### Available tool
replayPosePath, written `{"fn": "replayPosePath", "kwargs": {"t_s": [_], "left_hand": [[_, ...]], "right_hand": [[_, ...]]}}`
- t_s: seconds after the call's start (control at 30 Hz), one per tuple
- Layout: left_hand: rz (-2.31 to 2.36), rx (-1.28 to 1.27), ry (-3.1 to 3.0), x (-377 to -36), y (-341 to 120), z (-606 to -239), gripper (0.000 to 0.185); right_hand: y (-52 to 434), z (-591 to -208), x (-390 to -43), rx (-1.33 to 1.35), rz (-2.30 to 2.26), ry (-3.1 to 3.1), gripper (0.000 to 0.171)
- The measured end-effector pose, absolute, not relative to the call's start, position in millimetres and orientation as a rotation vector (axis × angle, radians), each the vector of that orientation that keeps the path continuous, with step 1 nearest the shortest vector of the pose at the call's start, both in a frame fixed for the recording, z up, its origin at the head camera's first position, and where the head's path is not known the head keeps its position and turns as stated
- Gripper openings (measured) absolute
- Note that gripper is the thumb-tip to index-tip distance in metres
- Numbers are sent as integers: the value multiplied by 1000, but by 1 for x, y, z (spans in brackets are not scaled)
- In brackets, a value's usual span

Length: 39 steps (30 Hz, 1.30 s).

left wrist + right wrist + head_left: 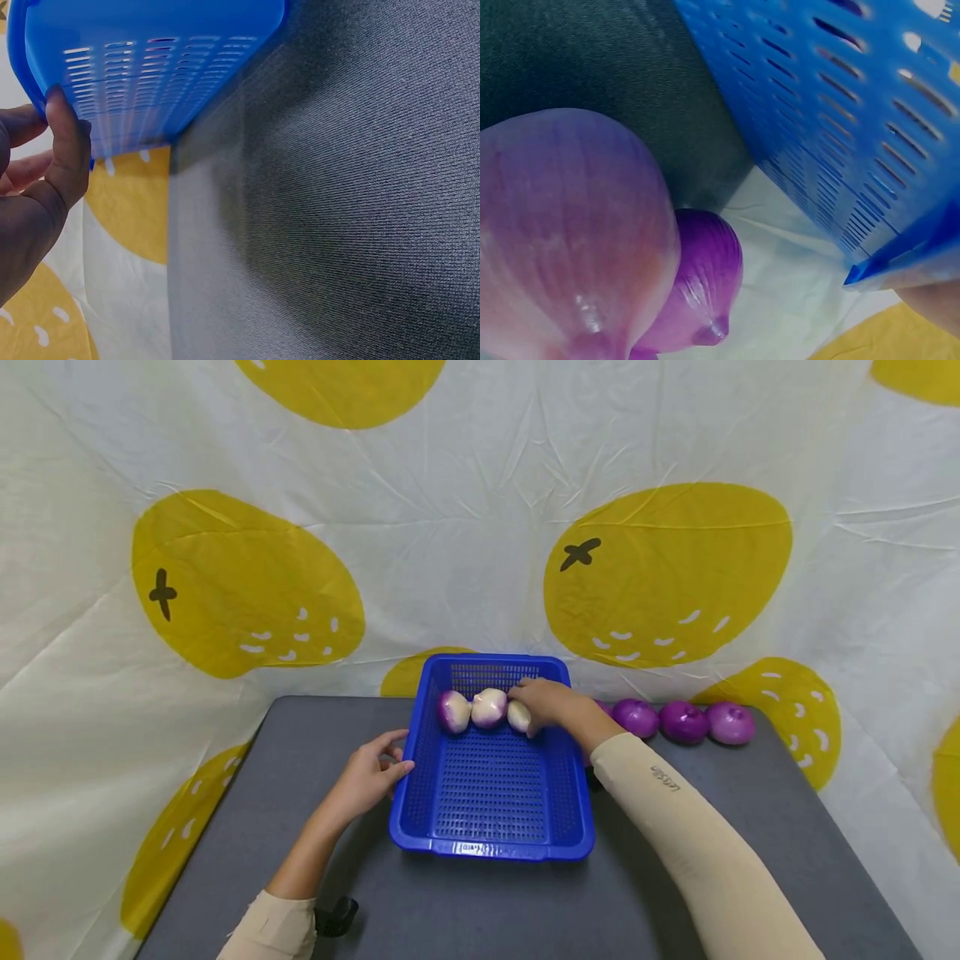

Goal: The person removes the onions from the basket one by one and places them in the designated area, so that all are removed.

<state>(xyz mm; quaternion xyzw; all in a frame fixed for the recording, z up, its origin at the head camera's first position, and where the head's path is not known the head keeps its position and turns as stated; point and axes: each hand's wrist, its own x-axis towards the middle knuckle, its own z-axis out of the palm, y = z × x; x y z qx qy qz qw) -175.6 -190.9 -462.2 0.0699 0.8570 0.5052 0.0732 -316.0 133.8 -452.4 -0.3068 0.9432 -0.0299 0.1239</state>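
Near the middle of the worktop's (465, 910) far edge, we see the right hand (551, 700) gripping a white-and-purple turnip (517, 717) inside the blue basket (491, 802), beside two others (489, 708). The left hand's (363, 774) thumb and fingers touch the left rim; whether they grip it, we cannot tell. Lettering on the right sleeve (660, 793) seems to start "Lets". Purple onions (684, 722) line up toward the far right corner; only the right wrist view shows us the slotted outer wall (780, 75) near them.

A grey table (465, 910) carries a blue basket (491, 850) toward twelve o'clock and a row of purple onions (683, 722) at two o'clock.
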Motion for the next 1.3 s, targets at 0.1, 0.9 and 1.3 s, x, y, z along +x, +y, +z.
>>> {"fn": "replayPosePath", "kwargs": {"t_s": [0.1, 0.9, 1.3], "left_hand": [[1506, 209, 2578, -175, -191, -461, 54], [1502, 226, 2571, -176, -196, -462, 53], [1499, 243, 2570, -178, -199, -461, 53]], "right_hand": [[134, -450, -315, -898, -128, 2773, 69], [150, -427, -304, -1102, -450, 3001, 73], [166, -401, -281, -1202, -780, 3042, 74]]}}
